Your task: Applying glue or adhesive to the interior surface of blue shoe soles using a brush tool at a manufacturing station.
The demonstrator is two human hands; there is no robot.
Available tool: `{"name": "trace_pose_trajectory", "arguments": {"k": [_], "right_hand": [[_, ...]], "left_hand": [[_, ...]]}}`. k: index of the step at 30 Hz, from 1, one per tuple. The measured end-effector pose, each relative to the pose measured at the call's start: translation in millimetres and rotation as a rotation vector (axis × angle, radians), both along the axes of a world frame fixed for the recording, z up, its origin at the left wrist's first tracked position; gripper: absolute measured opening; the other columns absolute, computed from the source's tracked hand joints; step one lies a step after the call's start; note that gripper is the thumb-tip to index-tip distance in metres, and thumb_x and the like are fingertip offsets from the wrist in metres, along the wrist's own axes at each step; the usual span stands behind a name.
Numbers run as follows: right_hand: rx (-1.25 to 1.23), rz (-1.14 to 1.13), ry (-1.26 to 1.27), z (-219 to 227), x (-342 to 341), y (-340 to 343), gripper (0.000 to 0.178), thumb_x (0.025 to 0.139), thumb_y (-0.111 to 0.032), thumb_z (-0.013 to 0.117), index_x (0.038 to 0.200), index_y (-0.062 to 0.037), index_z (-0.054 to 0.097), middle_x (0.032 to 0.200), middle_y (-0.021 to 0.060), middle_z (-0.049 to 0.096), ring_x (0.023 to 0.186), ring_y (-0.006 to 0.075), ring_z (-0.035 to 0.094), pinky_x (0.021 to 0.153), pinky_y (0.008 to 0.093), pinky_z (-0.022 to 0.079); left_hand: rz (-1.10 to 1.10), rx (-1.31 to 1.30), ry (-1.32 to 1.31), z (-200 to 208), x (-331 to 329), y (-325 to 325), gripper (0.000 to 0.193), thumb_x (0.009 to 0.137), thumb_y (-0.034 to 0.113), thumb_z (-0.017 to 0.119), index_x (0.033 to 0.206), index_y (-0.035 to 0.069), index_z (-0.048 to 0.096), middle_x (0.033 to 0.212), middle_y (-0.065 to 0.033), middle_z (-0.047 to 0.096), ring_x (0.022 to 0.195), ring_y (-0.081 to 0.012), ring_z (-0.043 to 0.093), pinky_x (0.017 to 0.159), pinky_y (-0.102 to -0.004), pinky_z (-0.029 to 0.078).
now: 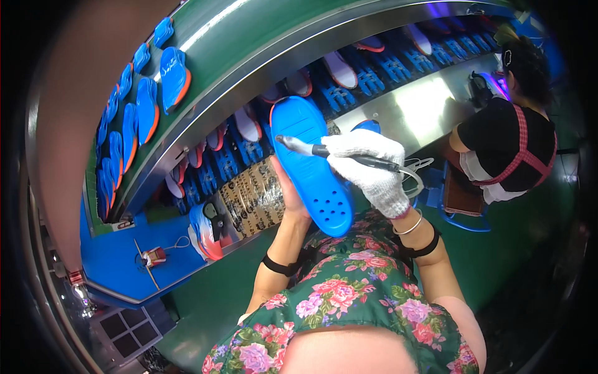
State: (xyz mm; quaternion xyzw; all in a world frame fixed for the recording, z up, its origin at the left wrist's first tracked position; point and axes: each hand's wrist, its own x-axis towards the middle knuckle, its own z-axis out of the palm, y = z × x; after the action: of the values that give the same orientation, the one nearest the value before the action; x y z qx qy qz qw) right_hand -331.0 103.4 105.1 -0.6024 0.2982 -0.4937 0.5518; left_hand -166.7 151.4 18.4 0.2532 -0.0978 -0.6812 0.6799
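A large blue shoe sole with an orange edge is held up before me, its row of small holes toward my body. My bare left hand grips it from beneath along its left side, most of the fingers hidden behind it. My right hand, in a white knit glove, is closed around a brush with a black handle and a pale, dark-tipped head. That tip lies over the sole's left edge, seemingly touching it. Part of another blue piece shows just beyond the glove.
A green conveyor belt carries several blue soles. Below it, a rack holds shoe parts. A co-worker works at the right by a stool. A blue table stands left; a white cable loops beside my glove.
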Motion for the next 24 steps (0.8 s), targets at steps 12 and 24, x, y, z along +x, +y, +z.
{"name": "trace_pose_trajectory", "arguments": {"k": [12,24], "right_hand": [[-0.749,-0.222,0.346,4,17,-13,0.032,0.076,0.000,0.079,0.108,-0.0051,0.077,0.106,0.0128,0.076,0.093,0.0274,0.071,0.082,0.0385,0.056],[-0.675,-0.162,0.304,2,17,3,0.027,0.076,0.004,0.079,0.103,-0.0026,0.077,0.106,0.0168,0.075,0.093,0.0279,0.072,0.081,0.0366,0.057]], "left_hand": [[0.012,0.071,-0.162,6,-22,16,0.095,0.096,0.081,0.020,0.156,0.009,0.036,0.147,-0.0128,0.052,0.132,-0.0278,0.054,0.112,-0.0451,0.044],[-0.060,0.053,-0.189,12,-6,15,0.099,0.093,0.085,0.023,0.156,0.010,0.034,0.150,-0.0133,0.050,0.134,-0.0297,0.053,0.113,-0.0475,0.044]]}}
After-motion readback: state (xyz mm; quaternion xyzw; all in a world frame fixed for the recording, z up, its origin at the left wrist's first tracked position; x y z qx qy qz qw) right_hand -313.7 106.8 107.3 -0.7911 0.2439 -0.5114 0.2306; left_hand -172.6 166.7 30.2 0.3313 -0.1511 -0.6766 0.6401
